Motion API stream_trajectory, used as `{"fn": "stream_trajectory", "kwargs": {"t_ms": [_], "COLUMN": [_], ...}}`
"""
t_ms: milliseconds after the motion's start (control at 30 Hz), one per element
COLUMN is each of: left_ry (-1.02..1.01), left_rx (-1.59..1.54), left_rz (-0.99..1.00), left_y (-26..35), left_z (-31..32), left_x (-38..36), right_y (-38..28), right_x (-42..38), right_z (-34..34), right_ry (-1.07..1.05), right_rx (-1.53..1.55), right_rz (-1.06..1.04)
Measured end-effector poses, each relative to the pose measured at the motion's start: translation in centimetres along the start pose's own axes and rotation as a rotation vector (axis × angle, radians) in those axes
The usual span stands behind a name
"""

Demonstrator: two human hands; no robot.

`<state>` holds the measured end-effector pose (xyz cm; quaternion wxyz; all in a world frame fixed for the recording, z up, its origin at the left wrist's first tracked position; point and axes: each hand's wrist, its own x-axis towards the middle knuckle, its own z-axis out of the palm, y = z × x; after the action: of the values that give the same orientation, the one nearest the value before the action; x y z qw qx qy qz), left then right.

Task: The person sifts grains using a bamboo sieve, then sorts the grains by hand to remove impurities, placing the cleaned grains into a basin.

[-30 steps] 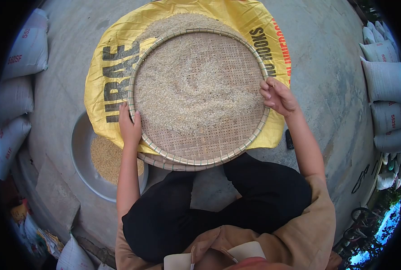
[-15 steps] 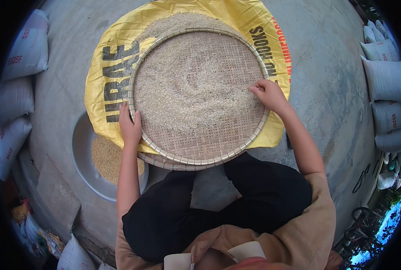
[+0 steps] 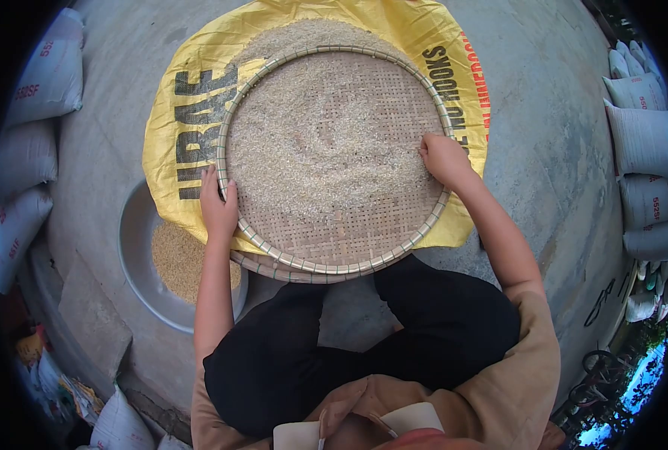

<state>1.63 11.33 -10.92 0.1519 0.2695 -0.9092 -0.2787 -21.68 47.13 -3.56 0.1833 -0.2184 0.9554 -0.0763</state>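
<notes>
A round woven bamboo winnowing tray (image 3: 326,232) lies above my lap, its middle and upper left covered with pale grain (image 3: 311,165). At its left edge my left hand (image 3: 218,204) is closed on the rim, with the fingers along the outside and the thumb at the inner side. My right hand (image 3: 444,160) reaches over the right rim, fingers curled together just above the weave beside the grain. Whatever those fingers pinch is hidden. Below the tray, a second woven tray (image 3: 278,271) shows along the front edge.
Under the trays spreads a yellow printed sack (image 3: 169,142), with more pale grain (image 3: 308,34) at its far side. A metal basin (image 3: 130,244) of golden grain (image 3: 180,262) stands at the left on the concrete floor (image 3: 540,150). Filled white sacks (image 3: 49,82) line both sides.
My right hand has curled further and turned slightly, so its fingertips no longer show. The left hand stays on the rim. The whole view has shifted a little.
</notes>
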Motion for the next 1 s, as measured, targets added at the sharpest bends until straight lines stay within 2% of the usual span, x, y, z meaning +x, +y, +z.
{"fn": "stream_trajectory", "kwargs": {"t_ms": [167,267,333,367,433,467,533,667,733,767,833,867,967,1000], "left_ry": [-0.001,0.010,0.008,0.009,0.003,0.002,0.003,0.006,0.007,0.009,0.010,0.011,0.017,0.017], "left_rx": [0.003,0.009,0.003,0.002,0.014,0.015,0.003,0.012,0.013,0.013,0.026,0.028,0.030,0.032], "left_rz": [-0.004,0.018,0.016,0.014,0.013,0.012,0.019,0.016,0.018,0.017,0.035,0.030,0.021,0.022], "left_y": [-0.1,-0.1,-0.1,0.0,0.0,0.1,0.1,0.2,0.2,0.1,0.0,-0.1,-0.1,-0.2], "left_z": [0.1,0.1,0.1,0.0,0.0,0.0,0.0,0.0,0.0,0.0,0.1,0.1,0.1,0.1], "left_x": [0.0,0.0,0.0,0.0,0.0,0.0,0.0,0.0,0.0,0.0,0.0,0.0,0.0,0.0], "right_y": [0.0,0.8,1.9,2.3,2.9,2.9,2.4,1.3,1.2,1.1,0.9,0.7,-1.1,-1.8], "right_x": [-0.4,-0.6,-0.6,-0.9,-1.7,-1.8,-1.8,-1.7,-1.3,-1.1,-1.0,-1.2,-2.3,-2.7], "right_z": [-0.4,-1.1,-1.5,-1.5,-0.9,-0.3,0.7,0.9,1.0,1.0,1.2,1.3,1.9,1.9], "right_ry": [0.001,0.020,-0.274,-0.275,-0.526,-0.527,-0.582,-0.562,-0.478,-0.480,-0.417,-0.422,-0.305,-0.289], "right_rx": [-0.010,0.120,0.718,0.717,1.778,1.778,2.281,2.267,2.005,2.004,1.337,1.336,0.644,0.571], "right_rz": [-0.014,-0.052,-0.095,-0.096,-0.054,-0.052,-0.234,-0.137,-0.069,-0.070,0.018,0.017,-0.130,-0.169]}}
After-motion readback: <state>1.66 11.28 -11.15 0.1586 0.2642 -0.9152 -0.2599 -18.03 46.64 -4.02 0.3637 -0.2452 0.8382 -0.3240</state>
